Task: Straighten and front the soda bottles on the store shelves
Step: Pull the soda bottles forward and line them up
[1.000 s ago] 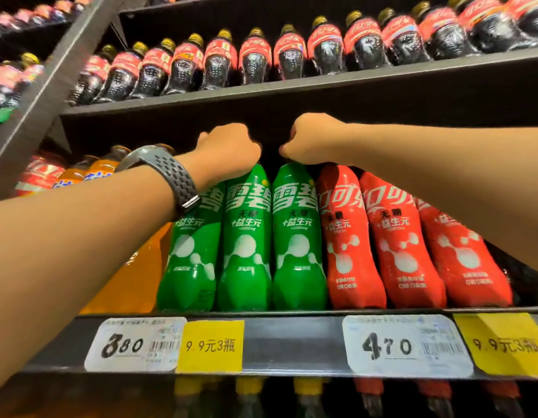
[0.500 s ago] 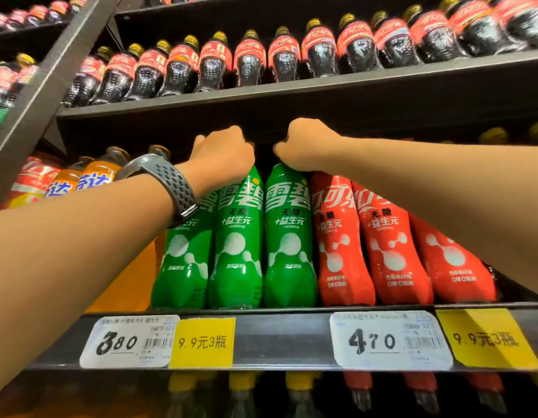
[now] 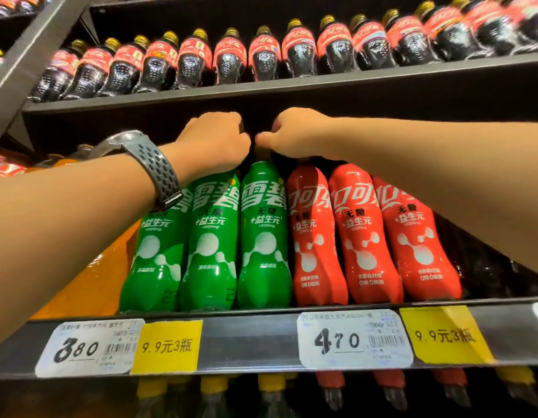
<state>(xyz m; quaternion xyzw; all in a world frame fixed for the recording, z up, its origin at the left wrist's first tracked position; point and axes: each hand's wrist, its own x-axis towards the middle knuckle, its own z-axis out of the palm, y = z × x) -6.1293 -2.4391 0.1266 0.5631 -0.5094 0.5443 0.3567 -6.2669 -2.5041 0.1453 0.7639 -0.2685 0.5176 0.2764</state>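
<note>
Fingers of the left hand (image 3: 215,143) are curled tight over the top of the middle green bottle (image 3: 211,245), hiding its cap, and a grey perforated watch band (image 3: 153,167) sits on that wrist. Just beside it, nearly knuckle to knuckle, the right hand (image 3: 297,135) is also closed, thumb and fingers pinched at the neck of the right green bottle (image 3: 263,245); the cap itself is out of sight under the hand, and the forearm passes over the tops of the red ones.

Both green bottles stand at the front edge of the middle shelf (image 3: 249,339) with their labels facing out, touching each other. A left green bottle (image 3: 154,260) stands against them, partly behind the left forearm. To the right, three red bottles (image 3: 364,236) stand in a row, shoulder to shoulder, labels forward. An orange bottle (image 3: 80,285) shows to the left, under the left arm.

On the shelf rail below the green ones is a white price tag (image 3: 86,348) reading 380 with a yellow tag (image 3: 168,346) just beside it; below the red ones, a second white tag (image 3: 352,339) reads 470.

Overhead, dark cola bottles (image 3: 228,60) with red labels and yellow caps line the upper shelf. Yellow and red caps (image 3: 270,383) show on the shelf underneath.
</note>
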